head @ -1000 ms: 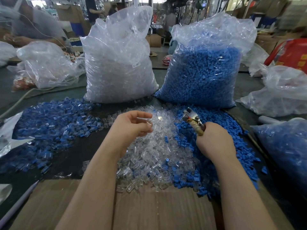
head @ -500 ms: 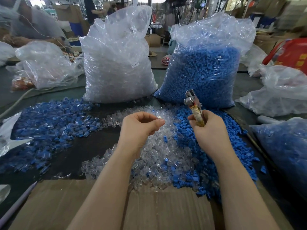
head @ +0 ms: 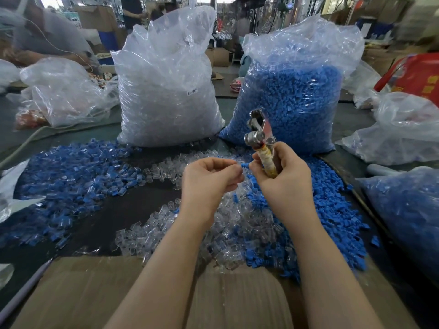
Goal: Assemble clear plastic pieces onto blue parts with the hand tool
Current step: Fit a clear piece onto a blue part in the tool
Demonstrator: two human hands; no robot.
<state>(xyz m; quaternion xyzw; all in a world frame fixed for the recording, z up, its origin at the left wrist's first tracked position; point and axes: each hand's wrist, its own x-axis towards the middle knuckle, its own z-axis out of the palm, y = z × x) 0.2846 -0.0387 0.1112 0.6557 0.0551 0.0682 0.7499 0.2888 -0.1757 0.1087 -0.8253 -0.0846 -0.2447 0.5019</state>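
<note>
My right hand (head: pixel 282 176) grips the hand tool (head: pixel 260 138) by its taped handle, metal jaws pointing up. Its thumb and forefinger also pinch a small blue part (head: pixel 245 165). My left hand (head: pixel 209 179) is closed on a clear plastic piece, mostly hidden by the fingers, and its fingertips meet the blue part. Both hands hover above a loose heap of clear pieces (head: pixel 237 224). A pile of loose blue parts (head: pixel 332 210) lies to the right. Assembled blue-and-clear pieces (head: pixel 71 181) are spread on the left.
Two tall plastic bags stand behind the heaps: clear pieces (head: pixel 166 91) and blue parts (head: pixel 292 103). Another bag of blue parts (head: pixel 408 210) lies at right. Cardboard (head: pixel 213 295) covers the near edge. A person (head: pixel 47 36) works at the far left.
Both hands have risen and come together. The tool swung from tilted to upright. A blue part now shows between the fingertips of the two hands.
</note>
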